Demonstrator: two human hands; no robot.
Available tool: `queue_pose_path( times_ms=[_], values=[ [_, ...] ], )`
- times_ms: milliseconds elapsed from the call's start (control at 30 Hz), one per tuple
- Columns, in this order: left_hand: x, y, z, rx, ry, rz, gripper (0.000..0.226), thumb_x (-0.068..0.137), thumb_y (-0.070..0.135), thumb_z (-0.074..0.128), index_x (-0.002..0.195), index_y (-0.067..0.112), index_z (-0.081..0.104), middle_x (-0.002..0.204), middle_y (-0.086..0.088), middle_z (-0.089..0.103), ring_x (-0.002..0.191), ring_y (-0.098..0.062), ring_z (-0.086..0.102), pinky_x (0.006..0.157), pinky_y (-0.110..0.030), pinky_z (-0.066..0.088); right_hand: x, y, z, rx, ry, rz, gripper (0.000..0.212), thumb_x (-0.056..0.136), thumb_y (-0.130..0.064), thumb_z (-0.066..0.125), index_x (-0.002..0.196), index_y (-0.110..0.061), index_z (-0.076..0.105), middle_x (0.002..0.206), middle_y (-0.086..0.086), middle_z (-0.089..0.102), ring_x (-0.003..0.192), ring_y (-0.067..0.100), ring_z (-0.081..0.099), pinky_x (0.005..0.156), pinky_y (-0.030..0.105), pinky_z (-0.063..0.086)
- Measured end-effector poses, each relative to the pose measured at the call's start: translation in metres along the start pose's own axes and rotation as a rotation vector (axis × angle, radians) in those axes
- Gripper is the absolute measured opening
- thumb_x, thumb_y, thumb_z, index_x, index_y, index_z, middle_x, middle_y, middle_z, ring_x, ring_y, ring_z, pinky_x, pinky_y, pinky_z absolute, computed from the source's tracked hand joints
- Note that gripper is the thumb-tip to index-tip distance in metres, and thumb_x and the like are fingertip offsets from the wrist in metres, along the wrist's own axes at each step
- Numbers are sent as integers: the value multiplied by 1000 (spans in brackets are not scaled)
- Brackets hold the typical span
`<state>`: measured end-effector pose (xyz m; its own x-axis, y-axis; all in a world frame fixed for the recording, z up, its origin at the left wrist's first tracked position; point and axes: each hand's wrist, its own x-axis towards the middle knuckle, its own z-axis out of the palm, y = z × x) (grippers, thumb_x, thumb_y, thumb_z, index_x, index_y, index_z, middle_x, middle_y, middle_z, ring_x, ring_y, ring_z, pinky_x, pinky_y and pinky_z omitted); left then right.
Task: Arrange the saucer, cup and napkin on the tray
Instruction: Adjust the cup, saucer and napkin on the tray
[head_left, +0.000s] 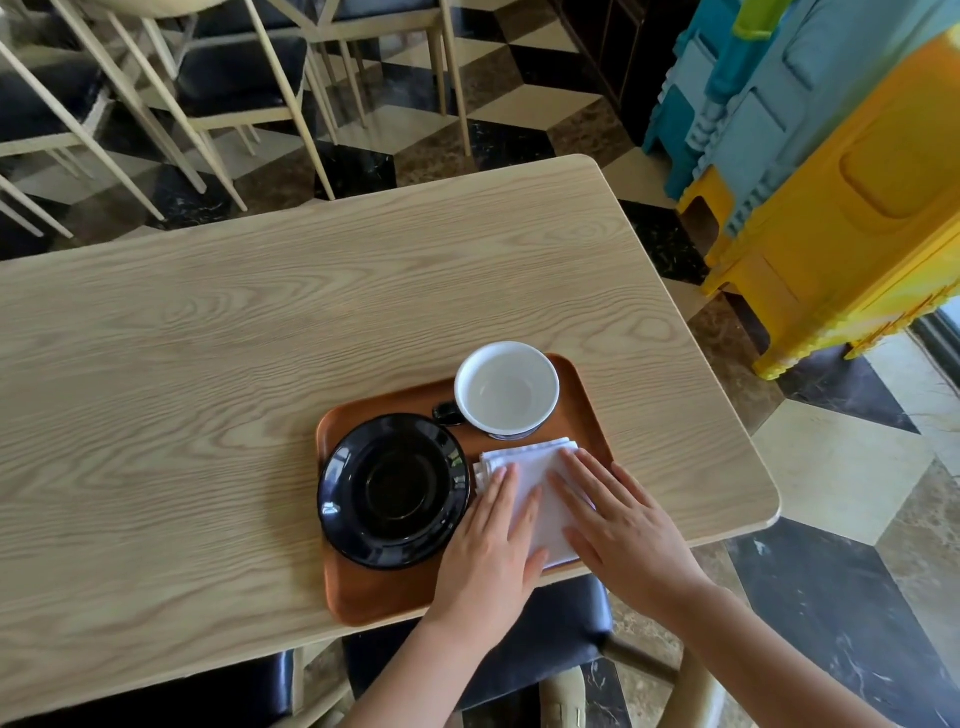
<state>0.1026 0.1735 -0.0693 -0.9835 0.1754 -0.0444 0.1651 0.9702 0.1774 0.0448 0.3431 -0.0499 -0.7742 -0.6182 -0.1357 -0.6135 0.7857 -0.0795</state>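
A brown tray (374, 592) lies at the near edge of the wooden table. On its left side sits a glossy black saucer (393, 490). At the tray's far right stands an empty cup (507, 388), white inside, with a dark handle pointing left. A folded white napkin (540, 478) lies on the tray's right side, just in front of the cup. My left hand (491, 551) rests flat on the napkin's left part, fingers together. My right hand (618, 525) lies flat on its right part, fingers spread. The hands cover much of the napkin.
The light wood table (260, 338) stretches left and away from the tray. Dark-cushioned chairs with pale frames (234, 78) stand beyond it. Stacked yellow and blue plastic stools (831, 182) fill the right. A dark seat (561, 639) is under the near edge.
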Motion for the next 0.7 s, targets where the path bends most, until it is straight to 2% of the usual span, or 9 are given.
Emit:
queue_pose_path(
  times_ms=[100, 167, 267, 367, 400, 467, 533, 600, 700],
  values=[
    [0, 1, 2, 8, -3, 5, 57, 83, 40, 62, 132, 14, 49, 146, -16, 39, 135, -28, 35, 103, -38, 41, 1, 0, 3, 0, 16, -6, 51, 89, -35, 28, 131, -15, 48, 141, 9, 44, 130, 25, 39, 106, 42, 34],
    [1, 2, 0, -4, -9, 5, 58, 83, 39, 62, 133, 13, 48, 146, -17, 39, 135, -29, 35, 102, -40, 42, 1, -2, 2, 0, 21, -2, 51, 88, -34, 29, 130, -14, 50, 140, 9, 46, 129, 25, 41, 101, 47, 38],
    [2, 5, -6, 0, -45, 0, 58, 87, 38, 58, 137, 13, 42, 149, -18, 32, 138, -29, 28, 107, -40, 37, 1, -4, -2, 30, -13, -5, 47, 90, -33, 40, 132, -14, 47, 142, 10, 43, 131, 27, 38, 101, 48, 38],
    [7, 7, -19, -3, -228, -15, 58, 96, 38, 38, 145, 14, 18, 156, -17, 7, 144, -28, 4, 115, -39, 18, 4, -2, -7, 71, -115, 10, 57, 93, -36, 44, 143, -19, 23, 154, 5, 14, 141, 21, 12, 114, 38, 16],
    [8, 8, -28, -6, -263, -27, 58, 97, 39, 35, 146, 15, 17, 157, -17, 7, 144, -28, 4, 115, -39, 18, 5, -3, -15, 106, -149, 32, 57, 94, -37, 42, 144, -21, 18, 155, 2, 11, 142, 19, 9, 115, 36, 13],
    [14, 10, -53, -12, -257, -45, 52, 95, 41, 35, 140, 14, 32, 152, -16, 25, 139, -29, 23, 107, -40, 31, 10, -5, -38, 203, -99, 98, 53, 92, -34, 46, 140, -22, 29, 150, 3, 31, 137, 19, 26, 110, 33, 25],
    [23, 6, -85, -18, -149, -42, 43, 92, 43, 38, 120, 14, 52, 126, -11, 55, 117, -28, 49, 84, -37, 44, 16, -5, -73, 270, -39, 162, 40, 87, -32, 51, 126, -25, 44, 127, 1, 56, 117, 21, 49, 89, 31, 40],
    [31, 0, -128, -19, -103, -46, 35, 89, 43, 42, 102, 15, 58, 102, -5, 64, 98, -27, 60, 65, -32, 41, 19, -6, -118, 317, -82, 207, 34, 84, -38, 50, 116, -29, 49, 113, -2, 62, 102, 21, 57, 75, 31, 43],
    [47, -11, -189, -11, -263, -65, 34, 88, 42, 48, 99, 13, 62, 100, -8, 66, 96, -30, 61, 64, -29, 36, 26, -10, -187, 279, -211, 208, 37, 82, -46, 48, 110, -24, 58, 111, 1, 65, 104, 24, 58, 80, 34, 48]
  ],
)
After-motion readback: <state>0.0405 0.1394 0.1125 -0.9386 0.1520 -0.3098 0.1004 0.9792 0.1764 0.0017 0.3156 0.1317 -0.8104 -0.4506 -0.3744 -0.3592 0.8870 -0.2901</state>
